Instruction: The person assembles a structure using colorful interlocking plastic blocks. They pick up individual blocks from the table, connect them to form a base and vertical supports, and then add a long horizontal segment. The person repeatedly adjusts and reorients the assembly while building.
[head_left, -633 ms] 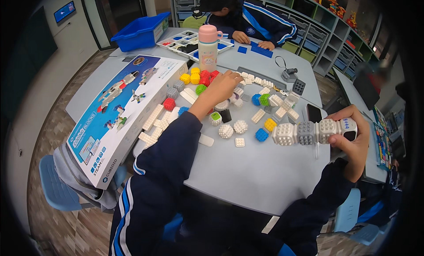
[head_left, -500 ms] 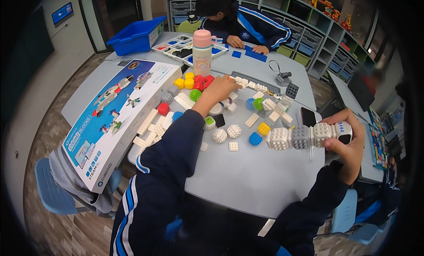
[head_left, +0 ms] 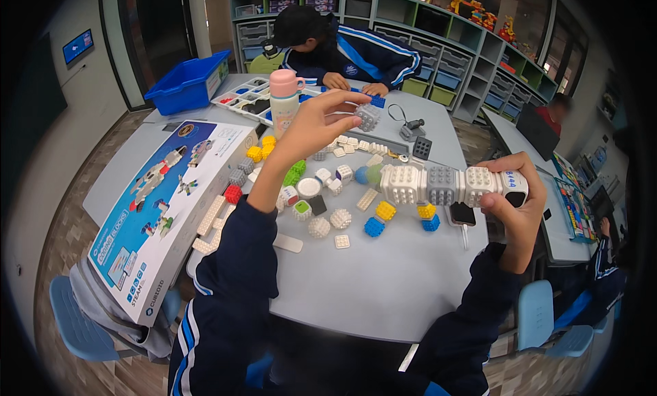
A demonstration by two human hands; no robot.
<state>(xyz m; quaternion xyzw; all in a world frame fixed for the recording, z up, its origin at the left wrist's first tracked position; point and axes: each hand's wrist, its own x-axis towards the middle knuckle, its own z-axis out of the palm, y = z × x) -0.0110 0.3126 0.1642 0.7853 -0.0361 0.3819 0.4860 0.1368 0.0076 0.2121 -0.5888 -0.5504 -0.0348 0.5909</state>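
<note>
My left hand is raised over the far part of the table, its fingertips closed on a light grey studded cube block. In my right hand is a row of joined studded blocks, white and grey, held level by its right end. Below the row, yellow-and-blue block pairs lie on the table, one partly hidden by it. Several white round blocks, a green-faced white cube and a flat white square plate lie between my forearms.
A large printed box lies at the left, beside red, yellow and grey blocks. Behind are a pink-capped bottle, a sorting tray and a blue bin. A person sits across the table. A phone with a cable lies at the right.
My left hand has risen from among the blocks and now carries a light grey cube block. The joined row in my right hand has shifted slightly up and left in view.
</note>
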